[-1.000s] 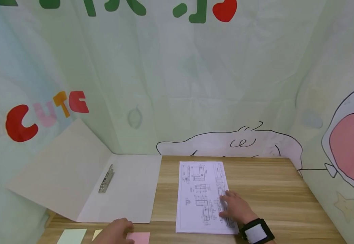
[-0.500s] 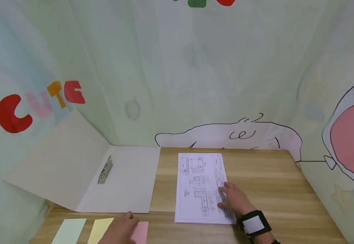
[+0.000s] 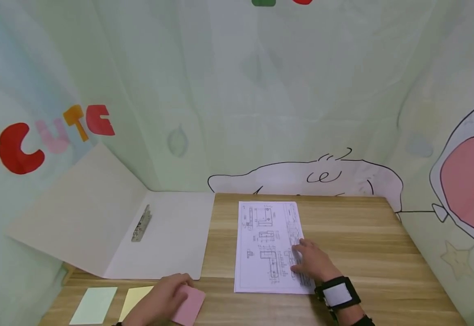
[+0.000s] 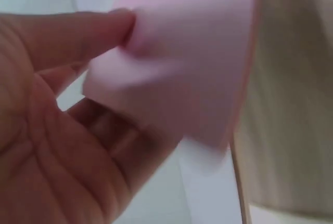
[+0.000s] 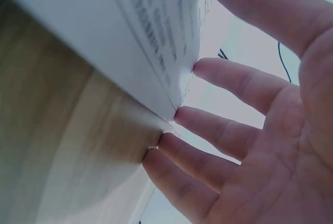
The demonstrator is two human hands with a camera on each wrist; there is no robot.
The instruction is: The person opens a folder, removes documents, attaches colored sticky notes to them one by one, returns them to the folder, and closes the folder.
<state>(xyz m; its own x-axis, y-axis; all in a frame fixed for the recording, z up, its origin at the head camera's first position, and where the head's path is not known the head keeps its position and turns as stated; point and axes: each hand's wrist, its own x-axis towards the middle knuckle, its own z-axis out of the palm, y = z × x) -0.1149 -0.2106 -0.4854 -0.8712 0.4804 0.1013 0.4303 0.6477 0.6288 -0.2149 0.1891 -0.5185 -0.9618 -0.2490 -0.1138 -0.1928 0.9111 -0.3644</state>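
Between thumb and fingers, my left hand (image 3: pixel 159 299) pinches a pink sheet of paper (image 3: pixel 191 304) near the table's front edge. In the left wrist view the pink sheet (image 4: pixel 192 63) is tilted and blurred, with the thumb on its face and fingers behind. My right hand (image 3: pixel 313 261) rests its fingertips on the right edge of a stack of printed technical drawings (image 3: pixel 257 267). The right wrist view shows the fingers (image 5: pixel 223 130) spread and nearly straight, touching the printed sheets (image 5: pixel 104 42) and the wood beside them.
An open folder (image 3: pixel 176 244) with a metal clip (image 3: pixel 142 225) lies at the left, its cover (image 3: pixel 86 217) raised against the wall cloth. A pale green sheet (image 3: pixel 94 305) and a yellow sheet (image 3: pixel 133 299) lie in front of it. The wooden table (image 3: pixel 363 244) extends to the right.
My left hand has taken hold of the pink sheet, which has turned and shifted slightly right. My right hand stays on the drawings. The head view has tilted down a little.
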